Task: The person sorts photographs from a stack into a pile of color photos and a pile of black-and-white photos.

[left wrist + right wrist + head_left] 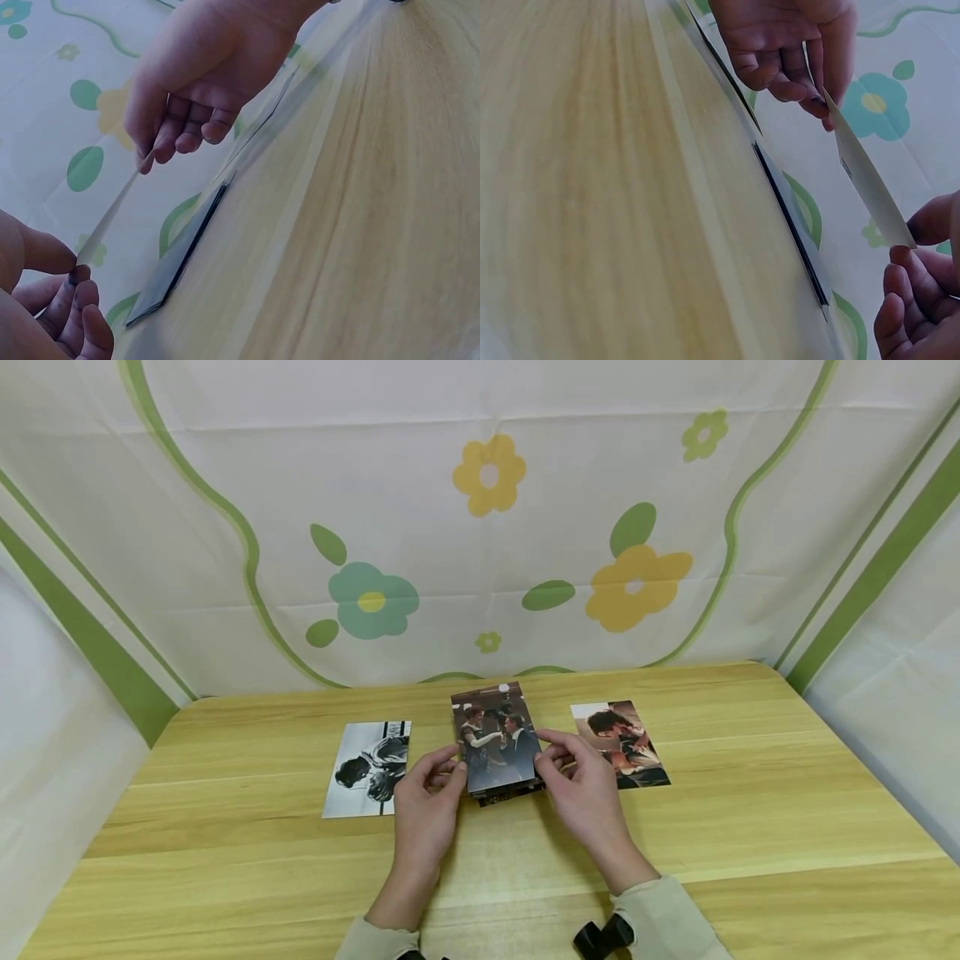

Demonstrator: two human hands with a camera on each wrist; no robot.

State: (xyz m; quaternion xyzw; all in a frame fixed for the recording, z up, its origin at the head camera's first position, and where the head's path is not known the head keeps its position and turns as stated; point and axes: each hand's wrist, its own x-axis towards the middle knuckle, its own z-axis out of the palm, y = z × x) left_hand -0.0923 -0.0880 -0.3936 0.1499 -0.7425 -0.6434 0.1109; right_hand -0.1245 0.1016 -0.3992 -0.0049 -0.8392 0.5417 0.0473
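A glossy photo card [495, 739] with a couple in evening dress is held between both hands. My left hand [427, 806] pinches its left edge between thumb and fingers. On the opposite edge, my right hand [585, 789] pinches it the same way. Seen from the side in the left wrist view, the card [109, 217] is raised off the table and shows its pale back. Beneath it lies a thin stack of dark-edged photos [180, 255], mostly covered by the card in the head view.
Left of the stack lies a black-and-white photo [367, 768], partly behind the left hand. A colour photo [630, 743] lies to the right, beside the right hand. The wooden table [240, 868] meets a flower-printed curtain [450, 552] at the back.
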